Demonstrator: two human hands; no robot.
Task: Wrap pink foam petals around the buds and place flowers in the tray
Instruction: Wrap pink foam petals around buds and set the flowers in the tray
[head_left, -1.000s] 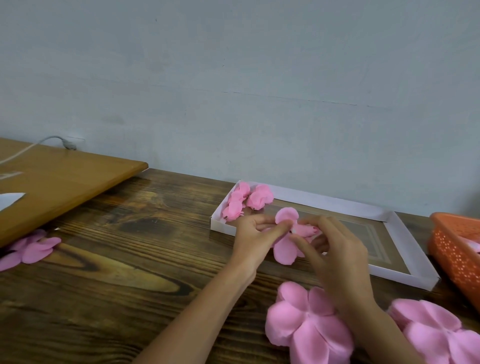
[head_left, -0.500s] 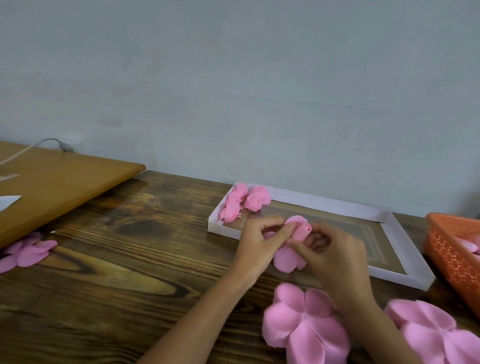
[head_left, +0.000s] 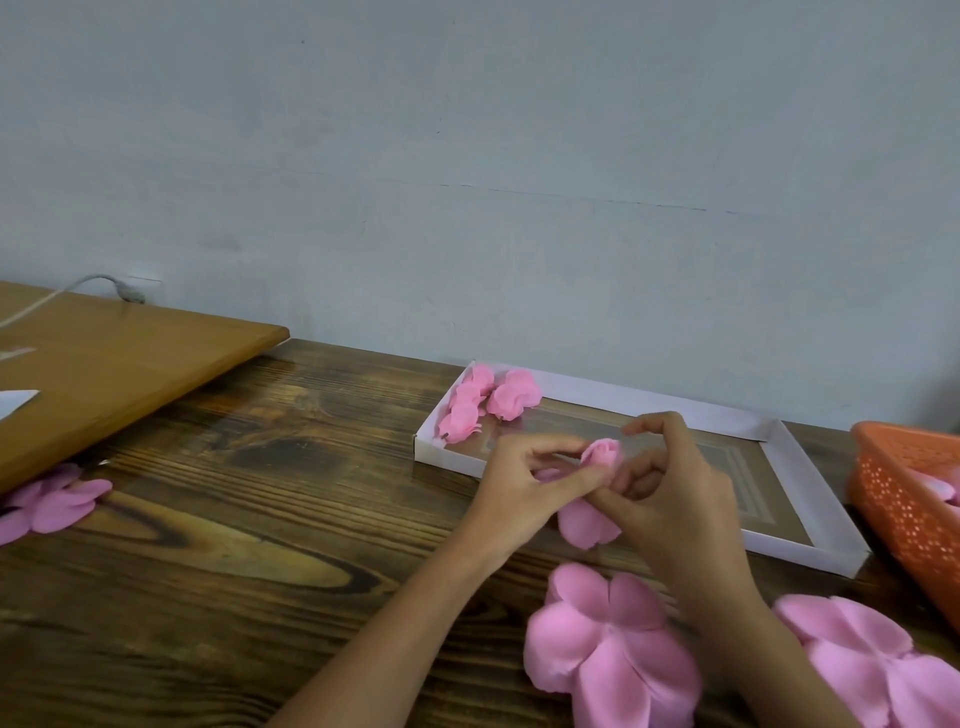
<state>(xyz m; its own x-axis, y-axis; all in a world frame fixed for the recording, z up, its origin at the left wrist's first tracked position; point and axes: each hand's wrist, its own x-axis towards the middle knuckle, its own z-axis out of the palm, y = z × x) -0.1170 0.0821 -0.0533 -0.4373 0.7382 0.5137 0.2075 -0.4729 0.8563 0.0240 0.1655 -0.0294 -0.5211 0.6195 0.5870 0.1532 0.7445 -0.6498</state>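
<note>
Both hands hold one pink foam flower (head_left: 597, 486) just in front of the white tray (head_left: 810, 535). My left hand (head_left: 524, 493) pinches its rolled bud top between thumb and fingers. My right hand (head_left: 670, 499) grips the flower from the right, thumb against the petals; one loose petal hangs below the hands. Three finished pink flowers (head_left: 488, 402) lie in the tray's far left corner. Two flat pink petal pieces lie on the table near me, one in the middle (head_left: 608, 649) and one at the right (head_left: 878, 660).
An orange perforated basket (head_left: 904, 499) with pink pieces stands at the right edge. A light wooden board (head_left: 119, 364) with a white cable lies at the left, more pink petals (head_left: 52, 501) beside it. The grey wall stands close behind the tray.
The petals that spread out from the flower have been folded in around the bud, which now shows as a tight roll at the top. Both hands stayed on it.
</note>
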